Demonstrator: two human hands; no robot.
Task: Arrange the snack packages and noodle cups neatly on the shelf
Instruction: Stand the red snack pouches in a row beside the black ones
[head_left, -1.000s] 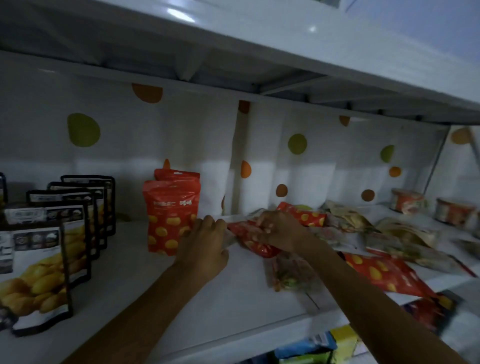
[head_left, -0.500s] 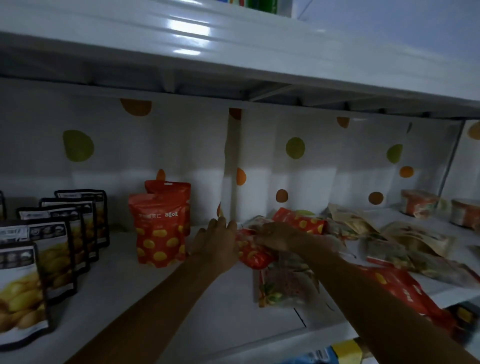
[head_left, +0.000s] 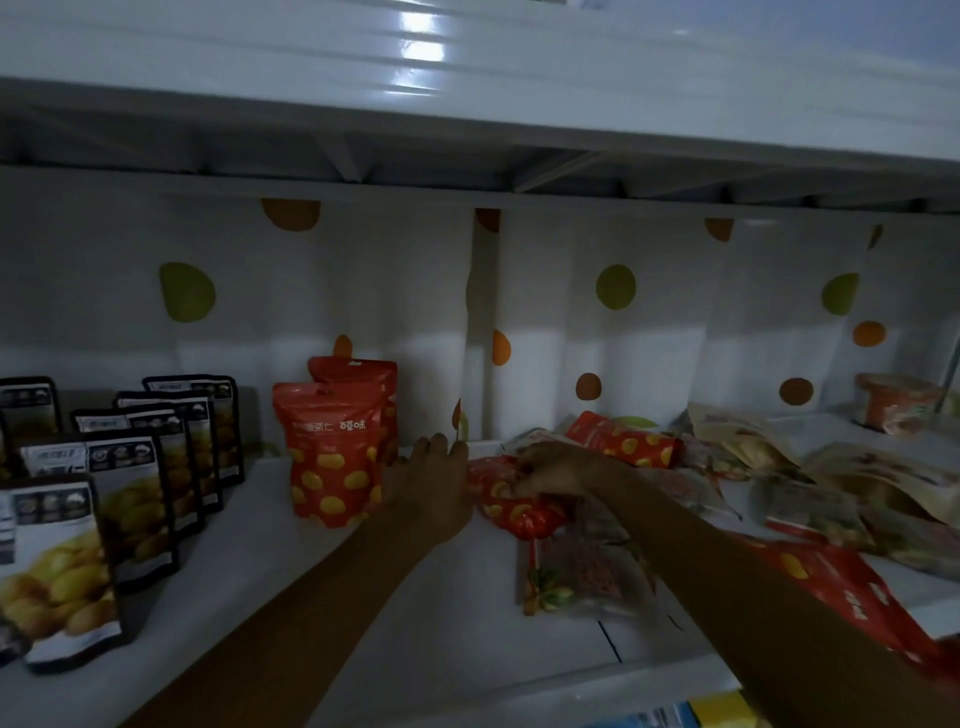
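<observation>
Right hand (head_left: 561, 470) gripped red pouch (head_left: 519, 512), fingers (head_left: 530, 467) curled over it. Pouch lay flat on shelf (head_left: 415, 623), long axis 11-to-5. Left hand (head_left: 434, 488) open, fingers straight, just beside pouch at its 9 o'clock. Standing red pair (head_left: 332, 457) further out at 9.

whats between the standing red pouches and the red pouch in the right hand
In the head view, only the left hand, fingers straight, above the bare white shelf; the right hand holds the red pouch beside it.
</observation>
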